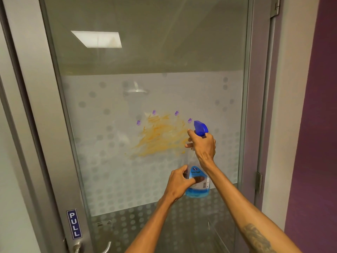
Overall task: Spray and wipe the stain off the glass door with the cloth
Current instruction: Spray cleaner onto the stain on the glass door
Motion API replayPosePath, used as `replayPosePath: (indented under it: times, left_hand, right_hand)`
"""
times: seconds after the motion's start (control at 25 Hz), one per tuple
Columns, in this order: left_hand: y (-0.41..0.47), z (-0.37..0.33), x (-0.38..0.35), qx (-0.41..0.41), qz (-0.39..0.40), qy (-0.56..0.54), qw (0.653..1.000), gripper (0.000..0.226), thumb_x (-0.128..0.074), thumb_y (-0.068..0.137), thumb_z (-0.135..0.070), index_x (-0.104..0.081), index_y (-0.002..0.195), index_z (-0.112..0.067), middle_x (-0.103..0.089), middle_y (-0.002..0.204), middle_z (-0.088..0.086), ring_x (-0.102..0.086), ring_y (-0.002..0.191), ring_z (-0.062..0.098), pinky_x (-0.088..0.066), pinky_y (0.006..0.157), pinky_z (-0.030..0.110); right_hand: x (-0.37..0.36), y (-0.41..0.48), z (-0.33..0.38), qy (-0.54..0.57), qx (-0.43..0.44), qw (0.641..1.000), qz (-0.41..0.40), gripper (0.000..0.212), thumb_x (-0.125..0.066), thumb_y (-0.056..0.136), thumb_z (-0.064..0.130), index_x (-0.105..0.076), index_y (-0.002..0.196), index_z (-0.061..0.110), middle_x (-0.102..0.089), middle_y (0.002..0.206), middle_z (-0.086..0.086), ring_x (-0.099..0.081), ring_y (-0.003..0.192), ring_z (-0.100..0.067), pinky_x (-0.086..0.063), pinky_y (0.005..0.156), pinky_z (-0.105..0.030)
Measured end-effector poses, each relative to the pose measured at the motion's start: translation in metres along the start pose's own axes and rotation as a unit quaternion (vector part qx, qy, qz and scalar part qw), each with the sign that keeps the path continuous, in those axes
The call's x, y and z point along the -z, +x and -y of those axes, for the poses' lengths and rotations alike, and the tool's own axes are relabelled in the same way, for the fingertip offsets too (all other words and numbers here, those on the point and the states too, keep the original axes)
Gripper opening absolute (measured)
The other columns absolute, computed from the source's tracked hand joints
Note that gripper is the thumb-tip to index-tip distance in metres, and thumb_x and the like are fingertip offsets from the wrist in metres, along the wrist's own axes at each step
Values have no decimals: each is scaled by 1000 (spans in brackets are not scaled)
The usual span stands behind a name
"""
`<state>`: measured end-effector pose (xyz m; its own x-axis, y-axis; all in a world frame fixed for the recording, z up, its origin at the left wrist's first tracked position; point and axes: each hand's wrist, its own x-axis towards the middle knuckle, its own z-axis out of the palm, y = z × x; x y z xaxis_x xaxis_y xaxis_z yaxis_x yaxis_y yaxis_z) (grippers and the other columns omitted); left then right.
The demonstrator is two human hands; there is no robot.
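The right hand wraps the neck of the spray bottle just under its blue trigger head, fingers reaching forward to the trigger. At its seven o'clock, the left hand clamps the bottle's labelled body, thumb across the label. The orange stain smears the frosted glass door at nine o'clock from the nozzle, very near. Better to keep the nozzle facing the smear's middle and squeeze in short bursts, steadying below. No cloth shows.
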<state>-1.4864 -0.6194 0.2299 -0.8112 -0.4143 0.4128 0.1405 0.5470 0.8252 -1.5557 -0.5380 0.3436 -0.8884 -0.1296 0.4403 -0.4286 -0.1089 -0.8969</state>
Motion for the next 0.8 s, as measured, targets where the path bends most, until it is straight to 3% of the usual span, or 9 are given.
replayPosePath:
  times: [0.12,0.28,0.48,0.68,0.8]
  left_hand:
    - [-2,-1,1,2,10,-10,1000,52,-81,75,-52,-73,114,-18,-79,110,-4,-78,91,13,-64,79,23]
    - [-1,-3,4,-7,6,2,1000,52,-79,77,-50,-72,116,-17,-78,113,-3,-77,94,15,-63,80,23]
    - [-3,1,4,-8,14,-3,1000,51,-79,78,-49,-72,117,-18,-78,114,-2,-78,95,17,-65,84,27]
    - [-4,1,0,-5,4,-17,1000,51,-80,77,-53,-71,117,-22,-77,115,-4,-76,94,11,-62,77,18]
    - [-6,2,0,0,4,-32,999,55,-80,74,-58,-71,116,-25,-77,111,-9,-76,92,8,-61,75,16]
  right_hand:
    - [0,-1,3,15,11,1000,7,24,-70,87,44,-68,86,20,-73,69,6,-76,60,-10,-63,78,-52]
    - [-1,-4,5,0,14,1000,-23,25,-67,88,43,-65,75,21,-71,53,7,-75,63,-16,-63,77,-48]
    - [0,-7,5,11,17,1000,2,32,-69,90,44,-67,94,12,-74,71,4,-76,61,-12,-64,76,-51]
    - [-1,-8,2,-19,32,999,-16,29,-67,91,37,-66,86,9,-71,59,2,-74,57,-6,-64,74,-49]
    - [-3,-8,3,-3,30,1000,4,22,-68,91,35,-66,93,13,-75,73,0,-77,64,-12,-64,76,-51]
